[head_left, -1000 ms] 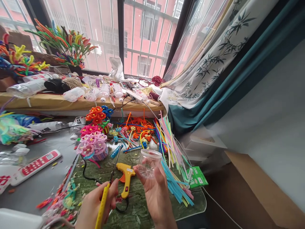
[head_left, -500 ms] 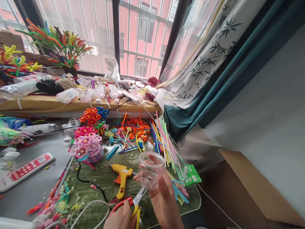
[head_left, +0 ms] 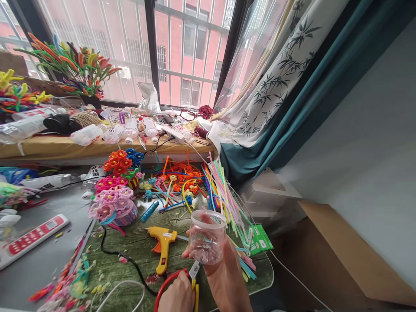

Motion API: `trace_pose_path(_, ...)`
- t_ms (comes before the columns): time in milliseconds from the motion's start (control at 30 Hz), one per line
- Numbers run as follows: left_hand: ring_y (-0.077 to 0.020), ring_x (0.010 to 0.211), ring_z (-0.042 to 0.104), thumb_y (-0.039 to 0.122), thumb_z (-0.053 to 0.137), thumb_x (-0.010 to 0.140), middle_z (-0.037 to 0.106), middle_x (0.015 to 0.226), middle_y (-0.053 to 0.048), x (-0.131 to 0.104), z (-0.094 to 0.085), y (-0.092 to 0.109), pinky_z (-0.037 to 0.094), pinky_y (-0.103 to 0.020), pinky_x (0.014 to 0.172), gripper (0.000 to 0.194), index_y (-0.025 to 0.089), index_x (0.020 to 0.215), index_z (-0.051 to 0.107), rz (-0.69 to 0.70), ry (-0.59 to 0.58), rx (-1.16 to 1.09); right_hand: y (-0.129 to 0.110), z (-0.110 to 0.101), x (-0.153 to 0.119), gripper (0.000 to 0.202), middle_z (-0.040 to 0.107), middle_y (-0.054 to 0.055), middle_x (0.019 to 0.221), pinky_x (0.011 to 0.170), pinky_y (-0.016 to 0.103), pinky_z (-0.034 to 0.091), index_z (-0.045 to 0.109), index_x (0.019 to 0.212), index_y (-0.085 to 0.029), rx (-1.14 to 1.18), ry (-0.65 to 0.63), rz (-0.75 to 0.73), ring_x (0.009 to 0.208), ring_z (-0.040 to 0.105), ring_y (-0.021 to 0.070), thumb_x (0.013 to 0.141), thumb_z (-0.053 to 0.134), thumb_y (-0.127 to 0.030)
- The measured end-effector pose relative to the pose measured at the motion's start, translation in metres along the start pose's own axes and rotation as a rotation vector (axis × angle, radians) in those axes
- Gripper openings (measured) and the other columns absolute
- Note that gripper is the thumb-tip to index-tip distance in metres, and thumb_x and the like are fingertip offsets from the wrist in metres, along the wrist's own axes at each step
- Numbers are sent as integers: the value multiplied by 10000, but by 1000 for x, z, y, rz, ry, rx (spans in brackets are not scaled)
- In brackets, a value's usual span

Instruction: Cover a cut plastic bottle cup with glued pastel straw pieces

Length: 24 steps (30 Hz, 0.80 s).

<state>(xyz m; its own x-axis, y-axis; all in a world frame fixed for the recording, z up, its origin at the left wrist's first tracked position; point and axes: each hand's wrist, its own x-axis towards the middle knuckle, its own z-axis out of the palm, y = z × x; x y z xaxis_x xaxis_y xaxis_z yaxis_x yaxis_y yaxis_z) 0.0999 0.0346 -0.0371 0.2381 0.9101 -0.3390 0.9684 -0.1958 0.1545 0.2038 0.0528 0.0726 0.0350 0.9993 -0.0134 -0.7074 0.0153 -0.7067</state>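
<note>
My right hand [head_left: 225, 279] holds a clear plastic cup [head_left: 208, 242] with its open rim upward, the fingers behind and under it. At the lower centre my left hand [head_left: 178, 294] is closed on scissors [head_left: 194, 269] with red and yellow handles. Their metal part reaches the base of the cup; where the blades end is unclear. Left of the cup lies a yellow glue gun [head_left: 163, 247], its nozzle toward the left. A small blue cutter [head_left: 150, 211] rests behind the glue gun. Pink fuzzy flowers [head_left: 113, 201] stand in a pot to the left.
Coloured fuzzy stems [head_left: 224, 186] and a green packet [head_left: 261, 239] lie at the right of the green tabletop [head_left: 130, 236]. A black cable [head_left: 112, 253] crosses near the glue gun. A red-and-white strip-shaped device [head_left: 35, 238] lies left. Bottles [head_left: 87, 134] line the sill; a cardboard box [head_left: 357, 255] stands right.
The view has shifted slightly, moving the background left. The scissors and my left hand are farther right, closer under the cup. The cup is a little lower in view, still held.
</note>
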Motion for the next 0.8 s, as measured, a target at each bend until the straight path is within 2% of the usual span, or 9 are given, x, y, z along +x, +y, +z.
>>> trace_pose_path(167,-273,845,700,-68,352,812,696,874,-183,3,-3,9,519,-315,695,410,71,912,725,63,68,90,2,-1,1,613,709,96,1040,753,378,556,616,1219,-213,4,2,26,743,689,228,788,651,-647)
trace_pose_path(333,-277,877,681,-71,349,826,695,905,-150,1,-8,12,519,-340,734,435,107,940,729,116,88,125,3,-4,4,596,707,95,1039,756,358,552,624,1211,-215,7,-9,31,753,686,220,792,658,-637)
trace_pose_path(433,-245,854,682,-45,346,860,689,913,-89,1,-24,0,511,-315,704,421,165,962,696,88,104,81,0,-12,6,569,704,89,1054,818,370,544,616,1239,-232,-29,-1,20,793,685,217,808,667,-600)
trace_pose_path(500,-226,870,669,0,324,903,675,903,-82,6,-43,-15,493,-299,717,372,154,950,659,26,192,-15,0,-21,8,546,697,87,1098,877,386,532,613,1250,-245,-65,25,2,857,685,222,814,682,-567)
trace_pose_path(567,-242,904,646,52,316,929,669,926,-100,18,-63,-35,479,-327,770,335,137,934,639,-37,264,-22,2,-33,9,535,687,85,1144,913,395,522,611,1256,-251,-103,64,-13,916,682,229,812,701,-537)
trace_pose_path(667,-271,1008,609,112,342,946,663,1008,-126,47,-86,-59,445,-379,875,297,122,980,637,-21,293,-10,10,-52,9,537,690,82,1138,907,377,529,607,1260,-239,-141,123,-38,911,690,223,809,716,-509)
trace_pose_path(800,-250,1043,606,176,467,944,677,1031,-99,92,-96,-66,458,-380,880,191,142,1003,646,48,289,15,25,-71,6,506,711,89,1067,789,366,568,642,1200,-218,-146,153,-50,807,709,221,791,737,-500)
